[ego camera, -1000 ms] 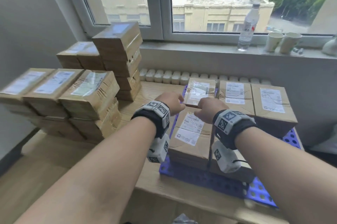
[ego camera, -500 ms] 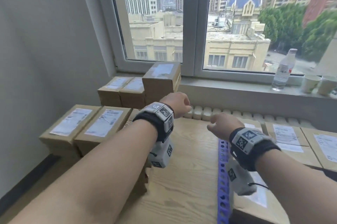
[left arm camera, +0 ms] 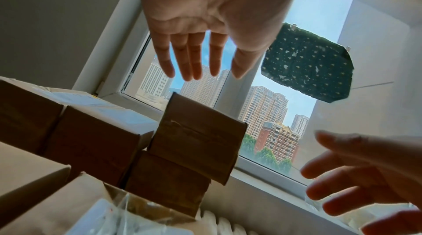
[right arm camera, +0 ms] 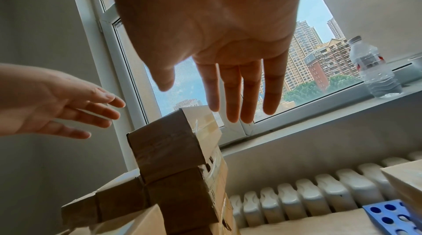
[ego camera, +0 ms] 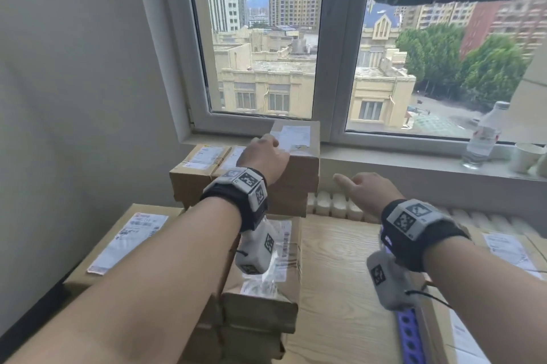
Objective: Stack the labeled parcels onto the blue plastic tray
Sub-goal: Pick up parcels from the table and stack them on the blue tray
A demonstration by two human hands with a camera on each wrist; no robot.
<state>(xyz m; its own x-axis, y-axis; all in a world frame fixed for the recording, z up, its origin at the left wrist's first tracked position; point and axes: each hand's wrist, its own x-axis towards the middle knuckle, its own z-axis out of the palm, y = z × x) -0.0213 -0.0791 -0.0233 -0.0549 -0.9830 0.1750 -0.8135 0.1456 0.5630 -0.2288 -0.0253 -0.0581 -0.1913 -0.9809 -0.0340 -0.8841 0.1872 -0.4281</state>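
Note:
A tall stack of brown labeled parcels stands by the window, and its top parcel (ego camera: 299, 153) (left arm camera: 198, 141) (right arm camera: 169, 148) carries a white label. My left hand (ego camera: 263, 153) (left arm camera: 191, 58) hovers over that parcel's left corner with straight, spread fingers and holds nothing. My right hand (ego camera: 359, 187) (right arm camera: 235, 91) reaches toward the parcel's right side, also with straight fingers and nothing in it. Neither hand visibly touches the parcel. The blue plastic tray (ego camera: 410, 334) (right arm camera: 392, 217) shows only an edge at the lower right, with labeled parcels (ego camera: 506, 249) on it.
More parcel stacks (ego camera: 133, 233) fill the left of the wooden table (ego camera: 334, 274). A white radiator (right arm camera: 308, 197) runs under the sill. A water bottle (ego camera: 485, 138) and paper cups (ego camera: 527, 156) stand on the windowsill at the right.
Both hands have left the parcels on the tray and moved left and forward to the tall stack by the window. Their fingers have straightened out. The head view has swung up and left.

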